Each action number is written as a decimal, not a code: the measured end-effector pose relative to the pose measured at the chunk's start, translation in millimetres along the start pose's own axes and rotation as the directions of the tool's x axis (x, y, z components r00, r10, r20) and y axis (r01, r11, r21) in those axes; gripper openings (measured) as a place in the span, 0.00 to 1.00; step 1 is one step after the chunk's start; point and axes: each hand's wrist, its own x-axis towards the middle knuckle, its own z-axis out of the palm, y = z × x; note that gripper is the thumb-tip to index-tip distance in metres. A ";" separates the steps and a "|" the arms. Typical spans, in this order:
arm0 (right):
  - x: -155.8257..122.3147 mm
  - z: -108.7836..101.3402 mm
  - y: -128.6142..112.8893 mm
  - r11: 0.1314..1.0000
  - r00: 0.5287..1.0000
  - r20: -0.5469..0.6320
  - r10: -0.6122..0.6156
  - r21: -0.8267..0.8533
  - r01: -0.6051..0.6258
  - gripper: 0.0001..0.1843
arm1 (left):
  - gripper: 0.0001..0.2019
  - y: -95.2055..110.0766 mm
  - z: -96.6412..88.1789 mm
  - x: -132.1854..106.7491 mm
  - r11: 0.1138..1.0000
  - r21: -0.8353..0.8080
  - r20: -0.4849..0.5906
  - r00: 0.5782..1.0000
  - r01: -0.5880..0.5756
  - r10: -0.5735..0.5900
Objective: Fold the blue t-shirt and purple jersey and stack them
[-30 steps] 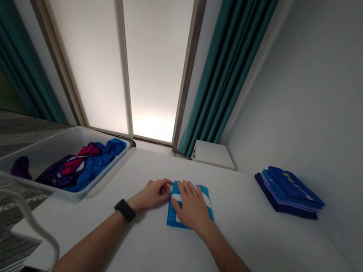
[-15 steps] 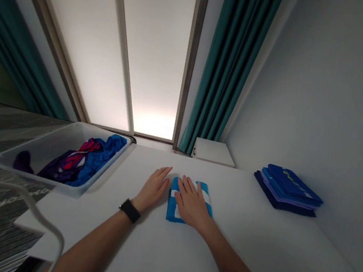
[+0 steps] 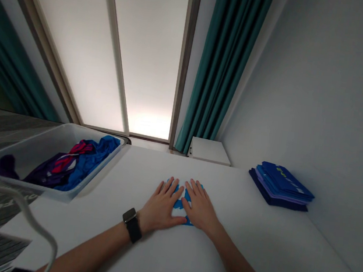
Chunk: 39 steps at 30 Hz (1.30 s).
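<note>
A small folded bright-blue garment with white stripes [image 3: 180, 203] lies on the white table [image 3: 253, 250], mostly hidden under my hands. My left hand [image 3: 161, 206], with a black watch on its wrist, lies flat on the garment's left part, fingers spread. My right hand [image 3: 201, 208] lies flat on its right part, fingers stretched out. Both hands press down side by side, thumbs nearly touching.
A pale plastic bin [image 3: 27, 152] with unfolded blue, purple and pink clothes sits at the table's left edge. A stack of folded dark-blue garments [image 3: 279, 190] rests at the right by the wall. A small white cabinet [image 3: 209, 150] and teal curtains stand beyond the table.
My left hand has moved from the table beside the garment onto it and now lies flat. The right hand stayed pressing on the garment. The view shifted slightly.
</note>
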 end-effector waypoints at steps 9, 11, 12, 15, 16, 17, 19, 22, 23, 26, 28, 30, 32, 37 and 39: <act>13.4 9.0 26.1 0.980 1.000 -0.007 -0.008 0.198 0.009 0.28 | 0.47 0.5 -6.5 1.3 1.000 -0.025 0.091 0.996 0.003 -0.001; 20.5 10.0 39.3 0.969 1.000 -0.020 0.014 0.246 -0.008 0.27 | 0.42 -2.6 -6.7 1.1 0.998 -0.063 0.104 0.995 0.004 0.003; 23.5 9.3 45.4 0.968 0.999 -0.038 0.029 0.252 -0.019 0.27 | 0.38 -5.7 -7.2 1.0 0.995 -0.096 0.109 0.994 0.004 0.007; 28.1 2.3 58.3 0.973 0.986 -0.117 0.121 0.211 -0.095 0.26 | 0.29 -21.7 -11.5 2.5 0.972 -0.235 0.093 0.995 -0.005 0.028; 27.8 -1.3 60.4 0.971 0.978 -0.132 0.164 0.196 -0.136 0.26 | 0.28 -28.8 -14.0 3.9 0.960 -0.279 0.075 0.997 -0.002 0.024; 26.4 -5.0 61.1 0.965 0.969 -0.133 0.208 0.187 -0.181 0.26 | 0.28 -36.2 -16.6 6.0 0.949 -0.314 0.057 0.998 0.014 0.004; 20.3 -12.4 58.4 0.951 0.958 -0.106 0.268 0.187 -0.245 0.25 | 0.28 -50.3 -21.1 11.5 0.932 -0.358 0.038 0.998 0.059 -0.049; 1.4 -22.2 43.5 0.962 0.965 -0.122 0.233 0.176 -0.210 0.23 | 0.26 -64.9 -22.8 21.2 0.934 -0.354 0.036 0.998 0.055 -0.046; -7.4 -25.1 36.1 0.972 0.969 -0.156 0.193 0.167 -0.167 0.22 | 0.26 -67.5 -21.9 24.2 0.938 -0.345 0.038 0.999 0.039 -0.027; -37.6 -31.0 11.6 0.984 0.978 -0.208 -0.016 0.171 0.052 0.19 | 0.24 -69.8 -18.4 30.4 0.944 -0.329 0.040 0.999 0.000 0.014; -56.0 -30.6 -2.6 0.962 0.964 -0.166 -0.206 0.147 0.231 0.20 | 0.23 -68.2 -17.9 32.5 0.945 -0.328 0.029 0.999 -0.008 0.018; -69.2 -26.5 -12.5 0.948 0.948 -0.136 -0.287 0.100 0.301 0.19 | 0.23 -65.2 -19.5 33.9 0.946 -0.324 0.019 1.000 -0.001 0.007; -75.9 -21.3 -16.9 0.945 0.940 -0.140 -0.311 0.059 0.322 0.18 | 0.22 -62.0 -22.0 35.8 0.951 -0.307 0.015 1.000 0.031 -0.027; -59.1 -25.8 2.4 0.933 0.947 -0.232 -0.221 0.233 0.275 0.14 | 0.23 -54.3 -29.2 44.6 0.963 -0.228 0.064 0.989 0.147 -0.136; -38.7 -35.6 20.7 0.928 0.964 -0.266 -0.013 0.355 0.110 0.14 | 0.25 -48.6 -33.5 45.2 0.972 -0.176 0.060 0.987 0.155 -0.146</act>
